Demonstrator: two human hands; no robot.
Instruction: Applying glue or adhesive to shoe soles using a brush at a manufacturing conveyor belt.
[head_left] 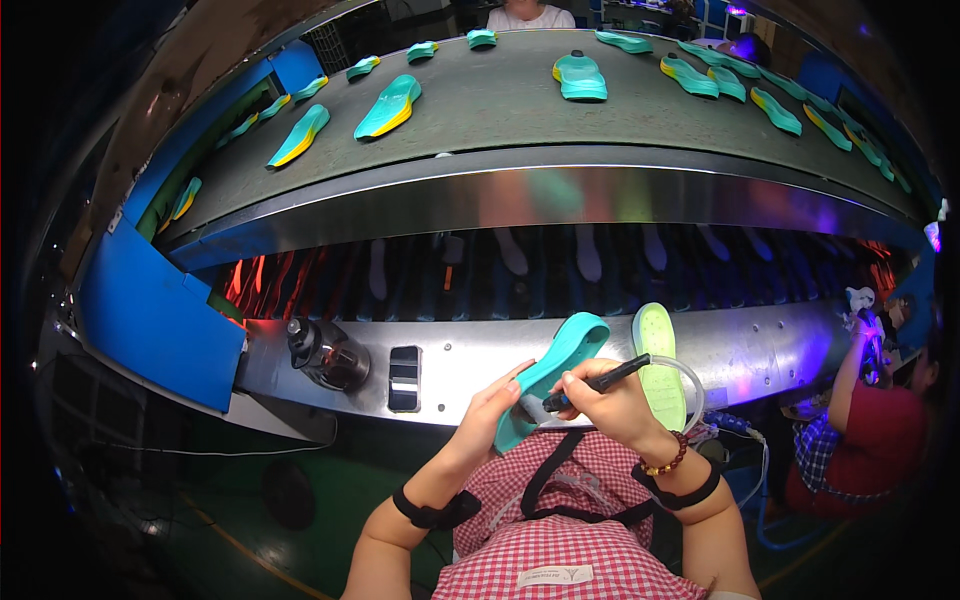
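My left hand grips a teal shoe sole by its lower end, holding it tilted up in front of my chest. My right hand holds a black pen-shaped tool, and the tool's dark end meets the sole near my left fingers. A clear thin hose loops from the tool past my right wrist. A second, pale green sole lies on the metal ledge just behind my right hand.
An upper conveyor belt carries several teal and yellow soles. Below it a lower rack holds white soles under red light. A dark bottle stands on the ledge at left. Another person in red works at right.
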